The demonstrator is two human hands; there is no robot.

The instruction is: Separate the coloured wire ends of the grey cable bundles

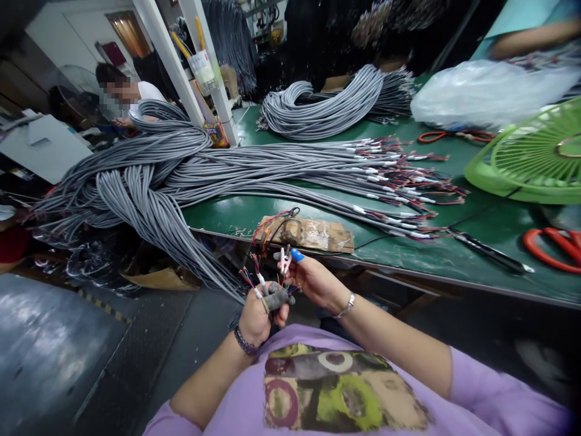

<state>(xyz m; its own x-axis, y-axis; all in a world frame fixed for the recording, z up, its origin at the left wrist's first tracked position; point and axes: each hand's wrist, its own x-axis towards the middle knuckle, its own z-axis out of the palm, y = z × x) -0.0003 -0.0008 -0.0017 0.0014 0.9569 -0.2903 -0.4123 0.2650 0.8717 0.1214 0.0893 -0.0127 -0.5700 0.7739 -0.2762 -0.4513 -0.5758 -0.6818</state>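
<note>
My left hand [259,312] is closed around grey cable ends, with thin coloured wires [247,277] fanning out above the fist. Grey covers [276,298] wrap some of its fingers. Close beside it, my right hand [313,280] has its fingers pinched together, with a blue cover [297,255] on one fingertip. A small pale pink clip-like tool [285,261] stands up at those fingertips, over the loose wires. Both hands are in front of the bench edge; exactly where the tool meets the wires is too small to make out.
Long grey cables [254,163] lie across the green bench [218,213], some hanging off its front. A wooden block [324,235] sits at the edge. To the right are a black-handled tool [492,251], red-handled scissors [551,247] and a green fan [535,157]. Two other people are nearby.
</note>
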